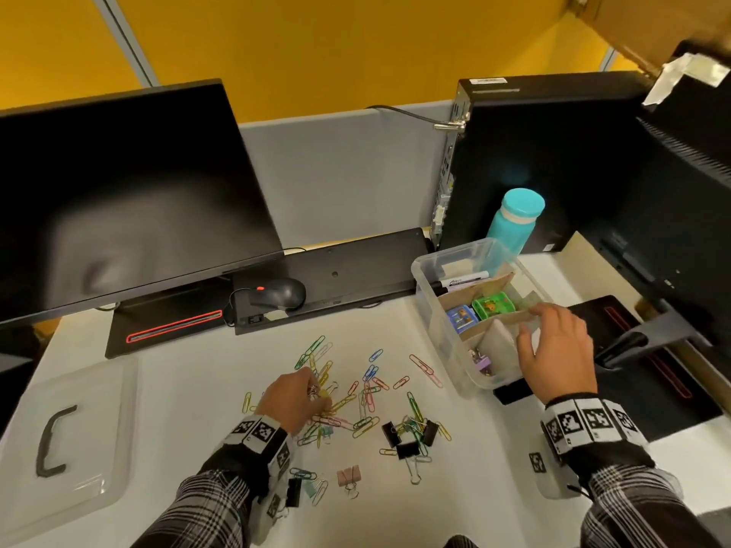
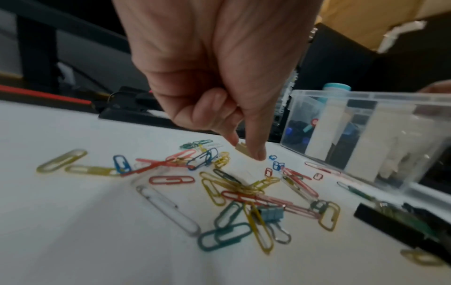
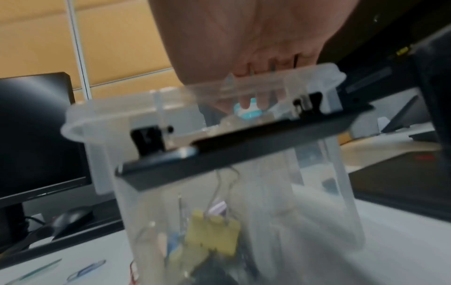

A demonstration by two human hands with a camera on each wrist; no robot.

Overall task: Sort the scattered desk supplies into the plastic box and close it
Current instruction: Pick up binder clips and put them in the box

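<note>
While the left hand (image 1: pixel 294 397) reaches down into a scatter of coloured paper clips (image 1: pixel 356 393) on the white desk (image 1: pixel 178 389), its fingers (image 2: pixel 256 150) are curled and pinch a small yellowish binder clip (image 2: pixel 242 148) between thumb and fingertip. To the right stands the clear plastic box (image 1: pixel 431 310), open, split by cardboard dividers (image 1: pixel 490 286), with markers (image 1: pixel 463 279), small coloured cases and binder clips inside. The right hand (image 1: pixel 557 350) rests over the box's near corner, fingers loosely spread on its rim. Black binder clips (image 1: pixel 407 437) lie among the paper clips. The clear lid (image 1: pixel 75 425) lies flat at far left.
</note>
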